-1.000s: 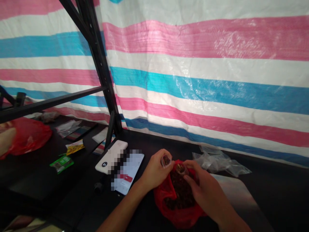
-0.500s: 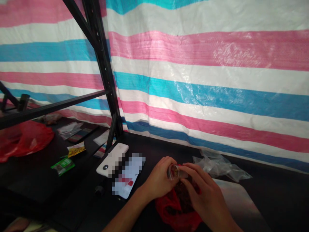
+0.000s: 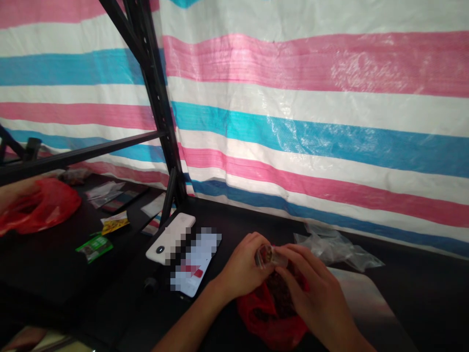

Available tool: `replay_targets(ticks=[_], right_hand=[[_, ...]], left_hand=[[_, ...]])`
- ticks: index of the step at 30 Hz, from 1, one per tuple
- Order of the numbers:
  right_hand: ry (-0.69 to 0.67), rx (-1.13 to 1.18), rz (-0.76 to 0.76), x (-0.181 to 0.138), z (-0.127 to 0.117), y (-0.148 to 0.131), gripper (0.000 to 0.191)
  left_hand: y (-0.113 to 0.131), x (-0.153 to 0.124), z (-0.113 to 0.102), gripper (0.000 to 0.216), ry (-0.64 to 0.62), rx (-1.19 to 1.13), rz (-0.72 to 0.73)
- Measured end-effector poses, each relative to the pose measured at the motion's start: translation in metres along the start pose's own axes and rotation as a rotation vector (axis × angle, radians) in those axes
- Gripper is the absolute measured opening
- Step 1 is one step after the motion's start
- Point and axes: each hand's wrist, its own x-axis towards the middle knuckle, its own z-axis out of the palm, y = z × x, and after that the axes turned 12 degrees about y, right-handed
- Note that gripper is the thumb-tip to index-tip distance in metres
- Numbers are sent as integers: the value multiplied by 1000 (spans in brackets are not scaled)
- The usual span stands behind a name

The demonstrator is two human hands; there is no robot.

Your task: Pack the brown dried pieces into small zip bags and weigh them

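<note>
Both hands meet over the near edge of the black counter (image 3: 421,288), where the left hand (image 3: 242,269) and the right hand (image 3: 315,288) each pinch one end of a small clear plastic container (image 3: 269,255) holding dark brown pieces; both grips are narrow and closed on it. The container hangs directly above an open red plastic bag (image 3: 256,313) of the same dark brown material, which rests on the counter near its front edge. To do this step well, the container is best kept over the bag's mouth so that anything spilled falls back in, with the fingertips holding lightly enough not to crush the thin wall. Counted: one small container, one red bag beneath the hands, one crumpled clear plastic wrapper (image 3: 335,249) toward the back edge, one white phone (image 3: 170,237) and one lit phone (image 3: 194,266) beside it on the left. A second red plastic bag (image 3: 44,205) lies at the far left, with one green sachet (image 3: 94,247) and one yellow sachet (image 3: 115,223) between it and the black metal rack post (image 3: 157,107).
</note>
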Motion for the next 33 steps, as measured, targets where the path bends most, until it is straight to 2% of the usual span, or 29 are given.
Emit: replay_targets(ticks=[15, 25, 28, 33], right_hand=[[13, -20, -52, 6, -5, -4, 26], [-79, -4, 105, 14, -13, 0, 23], [-161, -11, 115, 20, -22, 3, 24], [-441, 12, 70, 28, -30, 3, 25]], left_hand=[[0, -1, 2, 15, 2, -2, -26], [-3, 1, 4, 15, 74, -58, -91], [-5, 1, 2, 15, 161, -84, -95], [-5, 3, -4, 23, 272, -150, -86]])
